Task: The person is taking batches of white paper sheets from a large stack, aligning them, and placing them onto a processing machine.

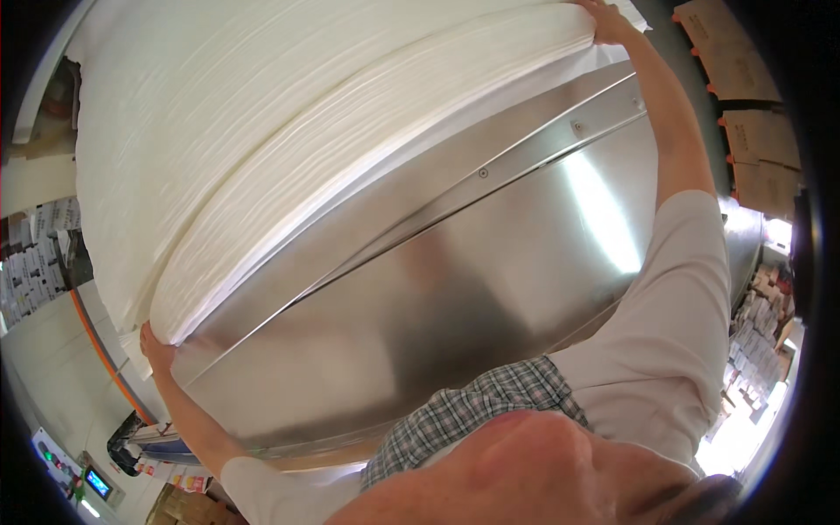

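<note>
A wide, thick pile of thin white sheets [376, 114] lies across the far side of a brushed metal table [490, 306], its near edge curving in a loose fold. I cannot tell whether the sheets are paper or a soft film. At the pile's near left corner, my left hand [157, 347] is closed on the edge, its fingers partly hidden. Far off at the right corner, my right hand [606, 24] grips the same edge with its arm stretched out. A smooth white bottom layer [420, 131] shows beneath the fold.
A raised metal strip with screws [483, 173] crosses the table. Stacked cardboard boxes [731, 52] stand along the right. At lower left are a control panel with a lit screen [97, 482] and an orange-edged machine part [96, 337]. Piled printed material [35, 271] sits beyond.
</note>
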Motion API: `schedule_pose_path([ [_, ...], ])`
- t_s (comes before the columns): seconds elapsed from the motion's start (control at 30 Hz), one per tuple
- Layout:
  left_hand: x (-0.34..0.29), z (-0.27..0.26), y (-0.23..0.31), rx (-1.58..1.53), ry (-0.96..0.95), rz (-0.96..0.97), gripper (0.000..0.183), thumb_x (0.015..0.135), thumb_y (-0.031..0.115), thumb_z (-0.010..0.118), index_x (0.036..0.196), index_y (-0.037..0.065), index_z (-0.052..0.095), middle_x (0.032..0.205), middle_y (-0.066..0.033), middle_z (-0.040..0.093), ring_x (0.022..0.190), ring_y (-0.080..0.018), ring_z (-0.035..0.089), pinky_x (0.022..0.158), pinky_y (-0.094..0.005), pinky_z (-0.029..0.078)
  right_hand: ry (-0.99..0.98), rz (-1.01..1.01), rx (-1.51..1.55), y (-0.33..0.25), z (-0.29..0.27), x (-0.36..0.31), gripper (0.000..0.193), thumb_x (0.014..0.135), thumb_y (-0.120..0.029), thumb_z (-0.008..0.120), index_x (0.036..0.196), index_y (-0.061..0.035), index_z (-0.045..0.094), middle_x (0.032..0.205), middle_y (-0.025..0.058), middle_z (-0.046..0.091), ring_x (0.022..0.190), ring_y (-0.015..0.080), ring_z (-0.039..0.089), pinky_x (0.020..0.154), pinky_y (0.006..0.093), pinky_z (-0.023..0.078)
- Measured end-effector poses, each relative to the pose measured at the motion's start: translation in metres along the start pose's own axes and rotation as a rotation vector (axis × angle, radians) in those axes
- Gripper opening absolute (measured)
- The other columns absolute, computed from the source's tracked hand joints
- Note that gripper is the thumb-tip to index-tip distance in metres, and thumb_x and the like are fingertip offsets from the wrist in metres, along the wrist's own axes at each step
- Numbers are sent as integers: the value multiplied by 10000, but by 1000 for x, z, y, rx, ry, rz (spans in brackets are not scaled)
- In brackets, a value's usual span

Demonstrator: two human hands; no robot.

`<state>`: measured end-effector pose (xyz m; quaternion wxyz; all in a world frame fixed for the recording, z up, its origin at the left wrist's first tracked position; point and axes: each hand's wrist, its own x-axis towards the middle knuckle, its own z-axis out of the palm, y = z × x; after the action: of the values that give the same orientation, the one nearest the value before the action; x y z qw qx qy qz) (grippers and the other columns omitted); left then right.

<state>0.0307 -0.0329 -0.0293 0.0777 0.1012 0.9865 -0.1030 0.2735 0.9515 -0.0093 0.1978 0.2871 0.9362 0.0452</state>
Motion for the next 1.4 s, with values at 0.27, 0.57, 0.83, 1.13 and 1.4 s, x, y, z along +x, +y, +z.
schedule_pose_path([
  [0.27, 6, 11, -8, -92, 401, 28, 740, 506, 31, 688, 1197, 82, 428, 1260, -136, 425, 1188, -319, 372, 1005, -408, 279, 502, 91, 116, 44, 12, -28, 662, 567, -207, 738, 1172, -184, 470, 1313, 146, 328, 1191, 379, 300, 983, 454, 316],
  [0.57, -45, -90, -33, -128, 674, 72, 767, 515, 84, 757, 1209, 67, 430, 1234, -157, 453, 1151, -336, 409, 992, -416, 304, 1000, -233, -24, 144, -9, -80, 571, 691, -67, 585, 1234, -82, 409, 1226, 158, 446, 1175, 336, 386, 986, 381, 328],
  [0.83, -191, -70, -54, -150, 648, 214, 662, 603, 141, 696, 1202, 41, 433, 1244, -165, 435, 1154, -345, 381, 990, -436, 274, 767, -143, -162, 207, 74, -217, 471, 807, -59, 445, 1274, -68, 385, 1307, 182, 377, 1220, 324, 345, 1019, 372, 283],
  [1.13, -349, 33, -38, -92, 373, 40, 584, 620, 154, 656, 1169, 93, 467, 1236, -145, 432, 1167, -336, 366, 1000, -454, 248, 466, -85, -27, 144, 177, -381, 554, 707, -22, 567, 1218, -170, 415, 1327, 153, 331, 1240, 321, 310, 996, 447, 269],
  [1.4, -333, 24, -41, -21, 26, -13, 712, 505, 26, 626, 1190, 91, 448, 1246, -136, 428, 1176, -333, 365, 1000, -431, 267, 220, -89, -25, 142, 190, -388, 581, 642, 123, 454, 1163, -133, 444, 1276, 163, 372, 1219, 328, 322, 1000, 445, 256],
])
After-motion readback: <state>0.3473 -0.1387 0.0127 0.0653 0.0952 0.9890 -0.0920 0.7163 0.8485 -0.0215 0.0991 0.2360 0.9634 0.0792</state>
